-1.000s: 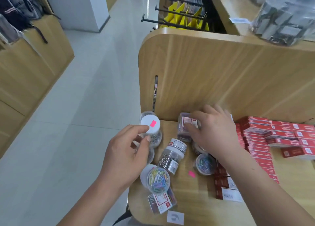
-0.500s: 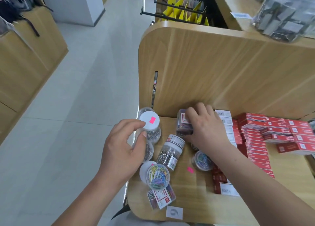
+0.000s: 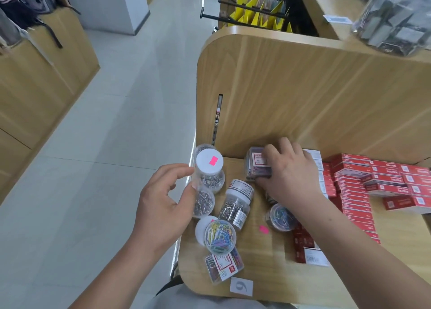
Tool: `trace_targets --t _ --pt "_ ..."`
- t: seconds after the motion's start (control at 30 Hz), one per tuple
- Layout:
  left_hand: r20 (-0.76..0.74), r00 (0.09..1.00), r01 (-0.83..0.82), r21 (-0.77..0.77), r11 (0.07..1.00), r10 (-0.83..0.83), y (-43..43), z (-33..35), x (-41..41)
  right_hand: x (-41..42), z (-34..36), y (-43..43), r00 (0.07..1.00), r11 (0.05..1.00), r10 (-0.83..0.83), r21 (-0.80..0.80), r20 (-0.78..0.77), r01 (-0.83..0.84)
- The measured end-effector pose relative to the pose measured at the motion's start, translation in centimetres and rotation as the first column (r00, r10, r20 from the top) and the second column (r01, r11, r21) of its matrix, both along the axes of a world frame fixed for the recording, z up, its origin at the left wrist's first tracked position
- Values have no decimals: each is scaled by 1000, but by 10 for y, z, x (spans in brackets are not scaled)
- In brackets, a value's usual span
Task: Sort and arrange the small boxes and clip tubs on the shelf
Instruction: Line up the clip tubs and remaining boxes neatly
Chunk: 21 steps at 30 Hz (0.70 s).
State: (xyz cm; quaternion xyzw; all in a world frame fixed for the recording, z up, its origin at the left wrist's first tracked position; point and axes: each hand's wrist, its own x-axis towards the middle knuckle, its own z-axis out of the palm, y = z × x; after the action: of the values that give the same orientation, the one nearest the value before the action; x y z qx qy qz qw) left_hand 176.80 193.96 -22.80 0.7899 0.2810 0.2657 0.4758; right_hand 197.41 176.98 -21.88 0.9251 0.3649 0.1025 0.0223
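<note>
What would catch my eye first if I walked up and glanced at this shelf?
Probably the red boxes stacked in rows along the shelf's right side, the brightest colour there. Next, the clear tub of rainbow paper clips lying near the front edge, left of centre. Then the two hands: the left hand at a white-lidded tub, the right hand on a clear box by the back panel.

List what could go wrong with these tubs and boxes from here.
1. The clear tub with the white lid and pink sticker stands at the wooden shelf's left edge; the left hand's grip could nudge it off.
2. The clear tub of coloured paper clips lies on its side and may roll.
3. The right hand could topple the red boxes stacked beside it.
</note>
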Motion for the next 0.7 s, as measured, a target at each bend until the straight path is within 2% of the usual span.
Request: trace_targets --t 0.07,0.17,0.27,0.33,0.4,0.53,0.7 --pt "-18 1000 -6 -26 1000 5 2 -4 -4 -1 11 -6 994 999 12 45 -106 -8" --pt "-42 999 -11 -80 997 7 5 -10 -11 -17 29 -8 965 960 111 278 -238 -42" --pt "-77 997 -24 -130 991 14 11 -12 -14 -41 38 5 879 892 207 451 -430 11" --pt "-74 997 -26 -125 992 16 17 -6 -8 -49 37 14 815 880 224 471 -534 67" --pt "-74 997 15 -65 998 -20 23 2 5 -51 37 22 798 879 226 470 -558 79" --pt "-229 962 158 37 987 -145 28 8 37 -50 44 29 764 856 202 489 -613 166" --pt "-266 953 170 79 982 -143 26 7 49 -50 46 26 679 725 260 603 -686 332"
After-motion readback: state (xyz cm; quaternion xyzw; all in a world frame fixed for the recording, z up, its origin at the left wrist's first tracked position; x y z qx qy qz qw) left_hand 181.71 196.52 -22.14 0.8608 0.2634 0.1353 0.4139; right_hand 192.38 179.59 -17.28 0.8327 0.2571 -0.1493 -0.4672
